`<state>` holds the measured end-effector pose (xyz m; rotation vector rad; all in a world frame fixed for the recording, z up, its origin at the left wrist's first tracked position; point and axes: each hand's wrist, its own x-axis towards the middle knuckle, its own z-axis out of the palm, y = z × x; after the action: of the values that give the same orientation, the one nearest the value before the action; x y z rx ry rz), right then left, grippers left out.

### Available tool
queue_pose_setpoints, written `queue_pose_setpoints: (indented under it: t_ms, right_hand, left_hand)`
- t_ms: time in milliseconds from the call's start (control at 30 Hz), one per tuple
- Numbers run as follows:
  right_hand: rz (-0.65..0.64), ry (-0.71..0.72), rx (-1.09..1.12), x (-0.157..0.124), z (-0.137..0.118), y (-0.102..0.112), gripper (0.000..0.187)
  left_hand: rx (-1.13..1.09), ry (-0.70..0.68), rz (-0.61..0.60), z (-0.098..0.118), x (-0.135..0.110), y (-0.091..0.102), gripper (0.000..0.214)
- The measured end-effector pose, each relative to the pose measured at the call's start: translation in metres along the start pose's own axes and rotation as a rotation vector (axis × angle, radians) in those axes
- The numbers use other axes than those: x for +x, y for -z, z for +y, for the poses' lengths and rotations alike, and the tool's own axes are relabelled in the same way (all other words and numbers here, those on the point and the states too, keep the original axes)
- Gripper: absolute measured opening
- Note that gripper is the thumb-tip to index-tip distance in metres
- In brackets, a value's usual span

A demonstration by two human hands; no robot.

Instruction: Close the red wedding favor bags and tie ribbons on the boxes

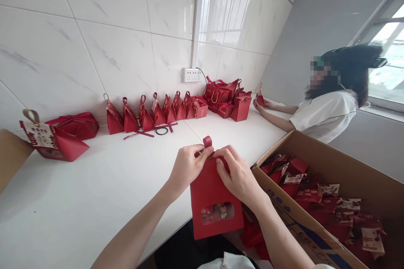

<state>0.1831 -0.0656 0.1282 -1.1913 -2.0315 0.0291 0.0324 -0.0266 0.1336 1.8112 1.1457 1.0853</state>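
Observation:
A red gift box [211,193] with a clear window near its base hangs upright in front of me, at the table's front edge. My left hand [189,166] pinches its top at the left, thumb and finger closed just under a red ribbon loop [207,141]. From the right, my right hand [235,172] grips the same top edge with curled fingers. Patterned contents show through the window. What exactly the right fingertips hold is partly hidden.
Several red gift boxes [145,117] line the tiled wall, with more piled by a socket strip [193,75]. Ribbon strips and a black ring [162,131] lie before them. An open carton [284,214] full of red boxes stands right. Beyond, a co-worker [328,109] holds a small red box.

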Motion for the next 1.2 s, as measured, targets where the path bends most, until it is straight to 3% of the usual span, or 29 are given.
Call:
queue_pose_setpoints:
  t_ms: [400,700,1067,1200]
  right_hand:
    - [0.049,0.038,0.036,0.002,-0.004,-0.004,0.016]
    - [0.042,-0.028,-0.011,0.002,-0.003,-0.007,0.012]
    - [0.077,0.035,0.016,0.001,-0.002,-0.010,0.013]
    - [0.159,-0.088,0.122,-0.002,-0.001,-0.012,0.008]
  left_hand:
    - [0.000,0.014,0.030,0.003,-0.001,0.007,0.046]
    - [0.002,0.025,0.006,0.002,-0.002,0.001,0.045]
    - [0.008,0.013,0.036,0.002,-0.001,0.002,0.047]
    - [-0.007,0.018,0.021,0.004,-0.003,0.002,0.045]
